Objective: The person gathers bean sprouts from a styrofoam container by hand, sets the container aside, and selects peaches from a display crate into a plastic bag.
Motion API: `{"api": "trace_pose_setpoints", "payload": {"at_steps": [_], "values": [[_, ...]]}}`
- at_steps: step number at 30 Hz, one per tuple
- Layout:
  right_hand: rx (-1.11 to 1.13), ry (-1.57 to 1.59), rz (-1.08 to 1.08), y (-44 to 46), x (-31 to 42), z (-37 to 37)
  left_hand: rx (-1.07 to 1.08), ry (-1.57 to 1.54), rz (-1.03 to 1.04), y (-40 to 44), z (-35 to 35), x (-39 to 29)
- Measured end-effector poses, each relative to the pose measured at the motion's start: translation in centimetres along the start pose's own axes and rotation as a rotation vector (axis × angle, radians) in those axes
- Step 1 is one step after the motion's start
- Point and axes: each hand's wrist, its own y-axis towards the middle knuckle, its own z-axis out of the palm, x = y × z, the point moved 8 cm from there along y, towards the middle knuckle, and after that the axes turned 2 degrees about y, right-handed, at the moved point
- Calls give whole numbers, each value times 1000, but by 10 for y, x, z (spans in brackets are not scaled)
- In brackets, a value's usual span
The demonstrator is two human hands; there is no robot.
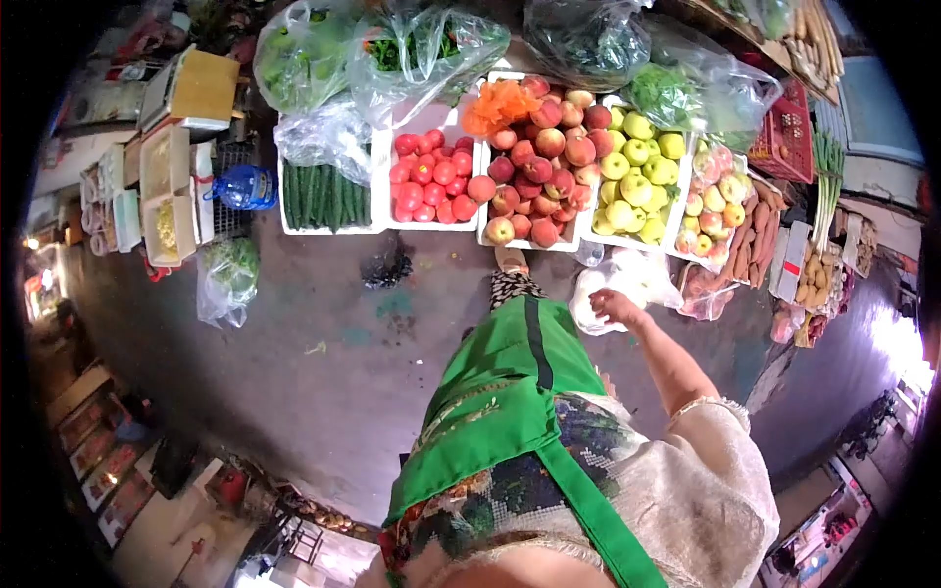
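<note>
My right hand [616,308] hangs at my right side, its fingers loosely curled and apart, with nothing visible in them. Below it on the floor lies a white plastic bag [642,277]; I cannot tell whether the two touch. My left hand is out of the picture. In front of me stand white boxes of peaches [549,147], yellow-green apples [637,167] and tomatoes [428,176]. An orange plastic bag [497,106] rests on the peaches' far left corner. I wear a green apron [490,392].
Cucumbers [326,198] fill a box at the left, near a blue water bottle [243,187]. Clear bags of greens [431,49] lie behind the boxes. Sweet potatoes [755,230] and green onions [828,176] are at the right. A bagged leafy vegetable [228,274] sits on the floor.
</note>
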Motion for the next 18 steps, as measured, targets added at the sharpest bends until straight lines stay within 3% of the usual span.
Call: {"api": "trace_pose_setpoints", "payload": {"at_steps": [8,14,18], "values": [[-322,-175,-338,120,162,-107,-47,12,-65,-3,36,-51],[-561,-205,-714,164,330,-126,-95,7,-103,-10,45,-63],[-563,-167,-742,188,392,-120,-118,13,-117,-11,44,-68]]}}
